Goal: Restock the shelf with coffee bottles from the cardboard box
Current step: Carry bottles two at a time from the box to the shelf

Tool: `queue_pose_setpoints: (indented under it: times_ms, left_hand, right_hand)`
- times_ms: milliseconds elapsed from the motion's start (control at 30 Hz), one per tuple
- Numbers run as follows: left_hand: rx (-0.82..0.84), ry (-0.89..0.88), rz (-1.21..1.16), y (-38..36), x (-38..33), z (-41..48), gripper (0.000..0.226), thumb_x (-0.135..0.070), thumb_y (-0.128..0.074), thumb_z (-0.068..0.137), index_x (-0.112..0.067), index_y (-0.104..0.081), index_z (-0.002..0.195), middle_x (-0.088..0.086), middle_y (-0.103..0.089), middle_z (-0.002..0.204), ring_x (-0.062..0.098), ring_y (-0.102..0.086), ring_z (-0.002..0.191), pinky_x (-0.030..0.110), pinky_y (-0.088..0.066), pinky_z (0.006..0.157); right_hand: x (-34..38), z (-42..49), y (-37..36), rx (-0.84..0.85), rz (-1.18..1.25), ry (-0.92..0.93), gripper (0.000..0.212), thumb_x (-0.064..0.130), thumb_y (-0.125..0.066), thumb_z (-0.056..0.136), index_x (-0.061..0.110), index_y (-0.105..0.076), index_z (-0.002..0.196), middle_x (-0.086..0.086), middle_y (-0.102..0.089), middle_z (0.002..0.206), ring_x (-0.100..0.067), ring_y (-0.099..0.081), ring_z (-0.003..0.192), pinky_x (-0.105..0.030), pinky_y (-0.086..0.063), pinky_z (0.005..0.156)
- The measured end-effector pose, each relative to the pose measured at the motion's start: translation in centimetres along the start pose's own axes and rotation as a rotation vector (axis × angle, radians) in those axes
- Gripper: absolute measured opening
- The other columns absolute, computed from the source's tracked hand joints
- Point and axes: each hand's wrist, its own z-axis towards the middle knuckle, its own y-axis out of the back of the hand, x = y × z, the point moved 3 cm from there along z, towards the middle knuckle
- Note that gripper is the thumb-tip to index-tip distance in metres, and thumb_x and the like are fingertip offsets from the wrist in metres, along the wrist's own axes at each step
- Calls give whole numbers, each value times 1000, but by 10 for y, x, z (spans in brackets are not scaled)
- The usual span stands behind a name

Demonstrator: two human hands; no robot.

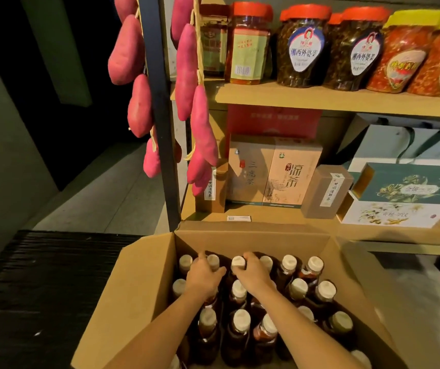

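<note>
The cardboard box (144, 302) stands open right in front of me, flaps spread, its far wall touching the lower shelf board (267, 217). It is packed with coffee bottles (241, 322) standing upright in rows, shoulder to shoulder. Each one has a pale, ribbed screw cap over dark brown liquid, with a reddish label showing on some necks.

Both my forearms reach in over the near rows to the far row. My left hand (204, 275) has its fingers curled over the top of the left bottle (213, 261), the second from the left end. My right hand (253, 272) is just beside it, fingers wrapped round the cap of the right bottle (238, 262), the next one along. Both bottles are still seated in the box.

Beyond the box, the lower shelf holds tan tea cartons (272, 171) and flat gift boxes (410, 187) to the right. The upper shelf board (320, 98) carries big jars (304, 46) of dark pickles with orange lids, and chilli jars (405, 54) with yellow lids. Strings of pink sweet potatoes (200, 123) hang at the left post.
</note>
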Motion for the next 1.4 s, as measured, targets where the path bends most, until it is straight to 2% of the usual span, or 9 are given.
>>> queue_pose_setpoints:
  times_ms: [133, 233, 367, 567, 767, 900, 1133, 1300, 1400]
  left_hand:
    - [7, 11, 48, -9, 2, 6, 66, -38, -67, 82, -11, -37, 134, 8, -51, 132, 25, -49, 122, 35, -43, 96]
    - [-1, 67, 18, -11, 6, 11, 66, -37, -70, 80, -7, -40, 132, 9, -53, 129, 26, -50, 121, 35, -43, 95]
    - [-10, 145, -32, -11, 9, 18, 57, -32, -73, 78, -4, -50, 123, 12, -59, 121, 27, -55, 113, 34, -45, 91]
    - [56, 217, -22, -15, 13, 29, 48, -24, -77, 74, -2, -60, 113, 13, -65, 112, 26, -59, 107, 33, -47, 88]
    - [48, 245, 25, -16, 10, 34, 36, -9, -75, 75, 0, -60, 106, 14, -64, 109, 27, -59, 107, 30, -47, 83]
    - [25, 252, 47, -17, 11, 37, 39, -7, -75, 75, 0, -58, 109, 14, -63, 109, 28, -58, 110, 32, -47, 85]
    - [-18, 146, 104, -17, 14, 33, 41, -18, -79, 72, -6, -63, 108, 9, -67, 105, 23, -62, 104, 30, -49, 82]
    - [-97, -29, 159, -8, 5, 18, 21, -24, -76, 74, -15, -64, 89, 1, -68, 88, 16, -64, 87, 26, -48, 69]
    - [-178, -111, 176, 0, -1, 7, 19, -30, -75, 75, -20, -63, 85, -2, -68, 84, 13, -64, 81, 28, -52, 68]
  right_hand:
    - [1, 10, -6, -14, 1, -25, 38, 28, -58, 88, 7, -49, 119, -11, -61, 113, -26, -57, 107, -29, -41, 75]
    - [1, 16, -11, -16, 10, -66, 46, 26, -60, 87, 7, -46, 127, -11, -59, 122, -27, -55, 114, -26, -41, 77]
    - [-3, 23, -22, -3, 48, -113, 53, 24, -63, 86, 4, -43, 131, -14, -55, 129, -31, -52, 120, -33, -44, 88]
    - [-17, 35, -28, -21, 105, -118, 47, 18, -68, 79, 3, -50, 120, -13, -59, 121, -31, -54, 114, -30, -41, 80]
    - [-28, 47, -37, 30, 151, -161, 41, 15, -72, 73, 2, -60, 110, -12, -63, 111, -29, -57, 105, -27, -39, 72]
    - [-31, 52, -37, 40, 151, -207, 33, 8, -69, 75, 2, -61, 106, -13, -63, 108, -27, -58, 102, -25, -39, 71]
    - [-29, 50, -37, 8, 131, -133, 31, 14, -73, 74, 5, -64, 103, -9, -66, 104, -25, -59, 101, -25, -40, 72]
    - [-22, 37, -32, -105, 84, 24, 21, 22, -71, 76, 11, -63, 91, -5, -67, 94, -23, -63, 94, -25, -38, 66]
    - [-15, 29, -22, -163, 48, 91, 25, 30, -71, 77, 12, -62, 93, -4, -68, 95, -22, -63, 93, -27, -42, 66]
